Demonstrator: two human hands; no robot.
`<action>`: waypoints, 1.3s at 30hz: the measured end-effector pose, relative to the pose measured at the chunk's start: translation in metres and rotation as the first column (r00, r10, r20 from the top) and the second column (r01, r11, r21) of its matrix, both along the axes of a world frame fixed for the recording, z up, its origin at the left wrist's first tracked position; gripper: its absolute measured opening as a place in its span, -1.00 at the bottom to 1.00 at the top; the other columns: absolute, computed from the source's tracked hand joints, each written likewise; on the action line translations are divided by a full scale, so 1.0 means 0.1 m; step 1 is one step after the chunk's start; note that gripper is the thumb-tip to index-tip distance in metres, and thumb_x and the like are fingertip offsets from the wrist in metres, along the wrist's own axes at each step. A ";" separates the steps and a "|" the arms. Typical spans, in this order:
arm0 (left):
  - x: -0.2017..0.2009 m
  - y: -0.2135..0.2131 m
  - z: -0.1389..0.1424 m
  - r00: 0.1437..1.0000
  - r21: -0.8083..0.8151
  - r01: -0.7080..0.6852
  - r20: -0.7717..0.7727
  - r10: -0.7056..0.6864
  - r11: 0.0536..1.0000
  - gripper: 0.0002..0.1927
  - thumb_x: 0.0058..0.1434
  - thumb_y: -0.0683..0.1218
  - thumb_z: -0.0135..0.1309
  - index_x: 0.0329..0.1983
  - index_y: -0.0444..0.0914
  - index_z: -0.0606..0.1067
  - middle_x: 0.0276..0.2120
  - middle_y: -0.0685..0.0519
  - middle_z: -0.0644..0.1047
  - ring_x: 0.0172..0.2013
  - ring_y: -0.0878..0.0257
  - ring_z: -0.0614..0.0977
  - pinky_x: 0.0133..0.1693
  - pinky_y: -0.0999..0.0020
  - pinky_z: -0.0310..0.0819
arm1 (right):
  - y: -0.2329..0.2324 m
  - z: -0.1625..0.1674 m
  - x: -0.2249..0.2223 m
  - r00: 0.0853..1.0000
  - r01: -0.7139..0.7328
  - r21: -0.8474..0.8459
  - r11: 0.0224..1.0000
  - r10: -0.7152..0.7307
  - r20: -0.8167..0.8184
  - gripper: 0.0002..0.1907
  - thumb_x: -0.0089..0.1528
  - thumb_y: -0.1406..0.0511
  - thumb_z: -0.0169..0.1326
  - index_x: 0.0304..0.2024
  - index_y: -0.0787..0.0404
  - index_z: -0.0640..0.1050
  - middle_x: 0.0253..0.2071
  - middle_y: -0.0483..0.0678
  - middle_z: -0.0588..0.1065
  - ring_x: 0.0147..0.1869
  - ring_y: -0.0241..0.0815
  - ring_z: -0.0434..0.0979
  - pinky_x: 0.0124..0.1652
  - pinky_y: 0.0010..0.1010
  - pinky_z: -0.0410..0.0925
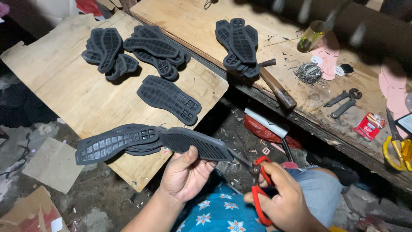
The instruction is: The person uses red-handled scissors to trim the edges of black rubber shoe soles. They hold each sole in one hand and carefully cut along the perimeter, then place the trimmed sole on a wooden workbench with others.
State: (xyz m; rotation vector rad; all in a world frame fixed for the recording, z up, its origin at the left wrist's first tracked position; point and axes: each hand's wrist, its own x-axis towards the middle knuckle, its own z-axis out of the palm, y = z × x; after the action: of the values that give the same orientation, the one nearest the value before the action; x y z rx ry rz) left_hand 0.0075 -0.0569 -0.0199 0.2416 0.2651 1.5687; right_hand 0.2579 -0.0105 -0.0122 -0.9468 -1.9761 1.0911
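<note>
My left hand (185,174) grips a dark grey rubber shoe sole (195,144) by its lower edge, thumb on top. My right hand (284,195) holds red-handled scissors (259,180) whose blades meet the right end of that sole. Just left of it a few more soles (116,143) lie stacked at the near edge of a plywood board (64,81).
Piles of dark soles (109,51), (156,45), (169,99) lie on the board, another pile (239,43) on the wooden bench (189,21). On the bench are a hammer (277,88), pliers (343,102), a pile of nails (308,73), yellow scissors (397,150), a glass (312,36).
</note>
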 end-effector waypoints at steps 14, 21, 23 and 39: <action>-0.07 0.00 0.01 0.999 -0.028 -0.025 -0.040 0.024 0.999 -0.75 0.38 -0.19 0.11 0.09 -0.34 0.49 0.01 -0.10 0.62 0.09 0.04 0.62 0.25 0.05 0.42 | 0.00 0.06 -0.01 0.998 -0.061 -0.011 0.998 0.061 0.003 -0.50 -0.07 0.36 0.37 -0.08 0.38 0.56 -0.48 -0.13 0.63 -0.44 -0.31 0.62 -0.42 -0.48 0.48; -0.24 -0.01 0.02 0.978 0.025 -0.075 -0.195 0.078 0.997 -0.76 0.38 -0.22 0.12 0.09 -0.36 0.49 -0.02 -0.11 0.62 0.04 0.02 0.63 0.15 0.01 0.48 | 0.01 0.03 0.08 0.990 -0.076 -0.012 0.997 0.077 0.115 -0.58 -0.10 0.33 0.39 -0.20 0.28 0.60 -0.54 -0.14 0.64 -0.50 -0.28 0.64 -0.42 -0.46 0.45; -0.27 -0.02 0.03 0.971 0.026 -0.077 -0.223 0.080 0.997 -0.77 0.40 -0.23 0.12 0.09 -0.38 0.50 -0.02 -0.10 0.62 0.04 0.05 0.63 0.17 0.03 0.48 | 0.00 0.01 0.09 0.993 -0.063 -0.002 0.998 0.063 0.101 -0.54 -0.12 0.30 0.40 -0.19 0.29 0.59 -0.54 -0.15 0.62 -0.51 -0.29 0.64 -0.44 -0.45 0.45; -0.05 -0.06 0.02 0.998 -0.035 0.005 -0.063 -0.007 0.999 -0.77 0.38 -0.18 0.11 0.06 -0.34 0.50 -0.02 -0.09 0.62 0.06 0.06 0.63 0.18 0.08 0.48 | -0.05 -0.06 0.09 0.945 0.063 -0.180 0.982 -0.001 0.327 -0.49 -0.26 0.12 0.57 -0.49 0.21 0.56 -0.64 -0.09 0.46 -0.58 -0.18 0.51 -0.47 -0.33 0.37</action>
State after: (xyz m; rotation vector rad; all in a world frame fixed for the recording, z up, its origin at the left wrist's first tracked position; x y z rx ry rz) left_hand 0.0025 -0.0631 -0.0179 0.2649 0.3400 1.5514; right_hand 0.2667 -0.0160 -0.0186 -1.3298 -2.1344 1.1796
